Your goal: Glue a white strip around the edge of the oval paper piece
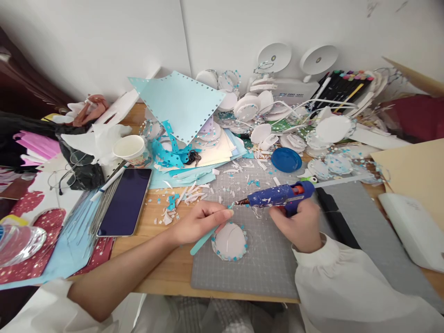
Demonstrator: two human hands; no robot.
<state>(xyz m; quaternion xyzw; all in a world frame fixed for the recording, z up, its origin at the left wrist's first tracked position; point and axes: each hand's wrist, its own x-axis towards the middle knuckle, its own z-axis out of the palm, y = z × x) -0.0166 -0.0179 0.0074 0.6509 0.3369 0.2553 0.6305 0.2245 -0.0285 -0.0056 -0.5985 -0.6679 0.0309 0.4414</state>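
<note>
My left hand [204,222] is closed around slim teal tweezers [201,243], whose rounded end sticks out below the palm. Their tip meets the nozzle of a blue hot glue gun [268,197]; whatever small piece may be there is too small to make out. With the fingers wrapped around its handle, my right hand [301,226] holds the gun pointing left. Just below my left fingertips, a white round disc [229,241] edged with small blue and white pieces lies on the grey cutting mat [270,273].
Paper scraps litter the mat near a blue lid [286,160]. Left are a phone [125,202], paper cup [130,150] and clear cup of water [21,240]. Light blue paper [180,104], decorated discs [333,128] and markers [343,90] crowd the back. A white case [412,231] sits right.
</note>
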